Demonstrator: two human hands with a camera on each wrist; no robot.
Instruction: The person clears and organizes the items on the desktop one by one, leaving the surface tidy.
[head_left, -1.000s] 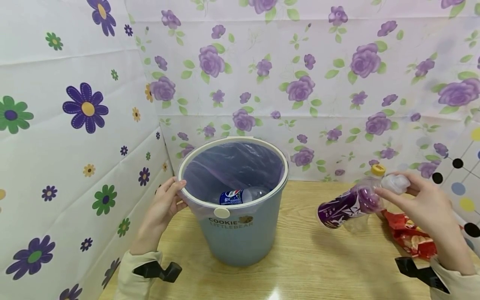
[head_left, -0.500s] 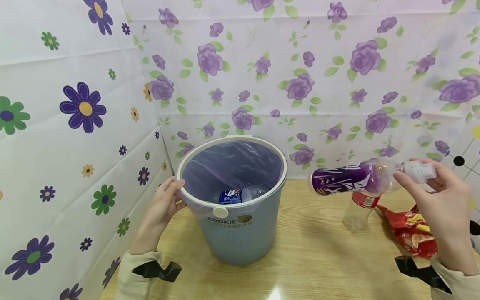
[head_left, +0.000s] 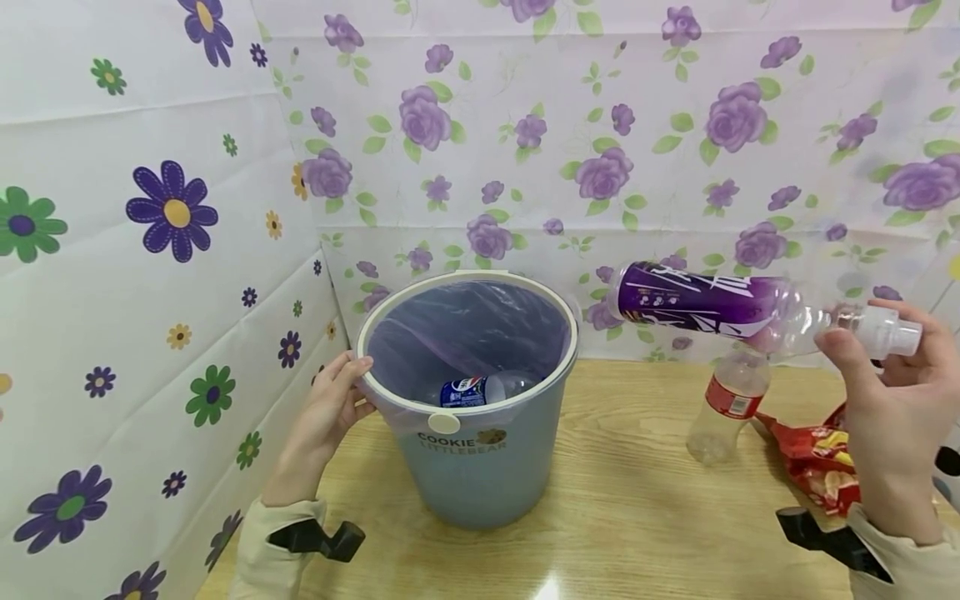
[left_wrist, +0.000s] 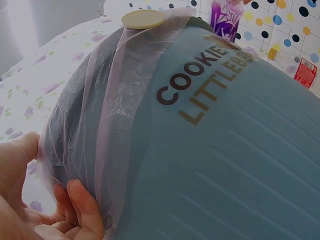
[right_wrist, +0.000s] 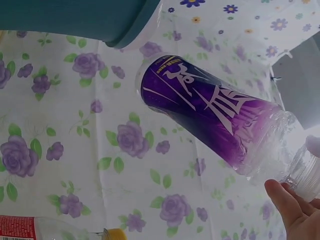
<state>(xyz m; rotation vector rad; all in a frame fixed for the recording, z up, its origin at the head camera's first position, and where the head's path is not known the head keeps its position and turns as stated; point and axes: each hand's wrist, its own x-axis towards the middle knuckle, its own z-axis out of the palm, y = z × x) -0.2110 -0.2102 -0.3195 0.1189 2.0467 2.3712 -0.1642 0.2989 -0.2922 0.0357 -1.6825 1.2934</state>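
Note:
My right hand pinches a clear plastic bottle with a purple label by its capped neck. The bottle lies nearly level in the air, its base pointing left toward the bin. At the left, my left hand grips the rim of a blue trash bin, thumb on top and fingers below. A thin plastic liner is folded over that rim, and the fingers press it in the left wrist view. Inside the bin lies a bottle with a blue label.
Beyond the bin, on the wooden table, stands a clear bottle with a red label and yellow cap. Right of it lies a crumpled red snack packet. Flowered cloth walls close off the back and left.
My right hand has raised the purple-label bottle and turned it from slanting to nearly level, uncovering the red-label bottle. My left hand stays on the bin's rim.

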